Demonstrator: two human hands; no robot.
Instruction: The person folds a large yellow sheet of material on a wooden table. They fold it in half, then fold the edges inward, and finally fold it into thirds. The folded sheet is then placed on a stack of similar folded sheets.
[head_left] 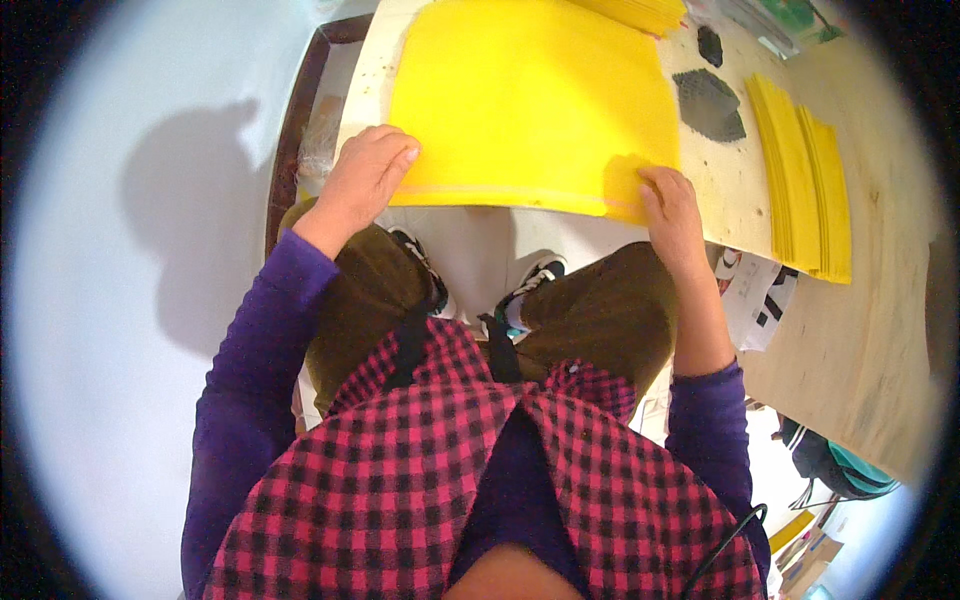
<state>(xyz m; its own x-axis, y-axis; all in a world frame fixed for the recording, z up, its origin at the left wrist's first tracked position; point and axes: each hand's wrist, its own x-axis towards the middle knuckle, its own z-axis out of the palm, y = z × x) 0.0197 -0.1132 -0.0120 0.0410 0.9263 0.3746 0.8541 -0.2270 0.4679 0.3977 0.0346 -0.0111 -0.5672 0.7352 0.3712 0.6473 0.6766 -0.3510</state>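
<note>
A large yellow cloth sheet (530, 100) lies flat on the pale wooden table, its near hem running along the table's front edge. My left hand (372, 172) is closed at the sheet's near left corner, with thumb and fingers drawn together on its edge. At the near right corner, my right hand (674, 208) pinches the sheet's side between thumb and fingers. Its fingertips partly cover the yellow edge. The underside of the sheet is hidden.
Folded yellow cloths (800, 180) are stacked at the right, and another yellow pile (640, 14) sits at the far edge. A dark grey cloth scrap (710, 104) and a small black piece (709, 45) lie right of the sheet. A dark brown frame (287, 150) borders the left.
</note>
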